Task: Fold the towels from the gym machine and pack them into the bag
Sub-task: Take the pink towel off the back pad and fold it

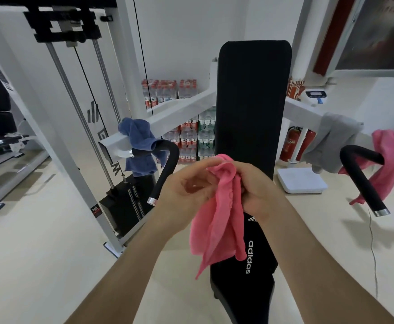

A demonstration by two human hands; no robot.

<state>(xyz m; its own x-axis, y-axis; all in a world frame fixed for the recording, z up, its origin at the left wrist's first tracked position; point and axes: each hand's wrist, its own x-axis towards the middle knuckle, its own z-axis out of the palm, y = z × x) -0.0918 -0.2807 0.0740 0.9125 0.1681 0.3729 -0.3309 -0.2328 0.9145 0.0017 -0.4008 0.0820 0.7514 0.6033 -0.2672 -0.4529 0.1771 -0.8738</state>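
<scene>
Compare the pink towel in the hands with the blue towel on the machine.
The pink towel is gripped by the left hand and right hand and hangs free; the blue towel hangs untouched over the machine's white arm. The pink towel is bright and nearest the camera; the blue towel is darker, farther left. Both are bunched, not folded.

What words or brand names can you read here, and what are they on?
"adidas": large white letters along the black fabric bag, and again small under its logo.
Too blurred: labels on the stacked plastic water bottles, the red fire extinguisher, grey letters on the white metal machine frame.
</scene>
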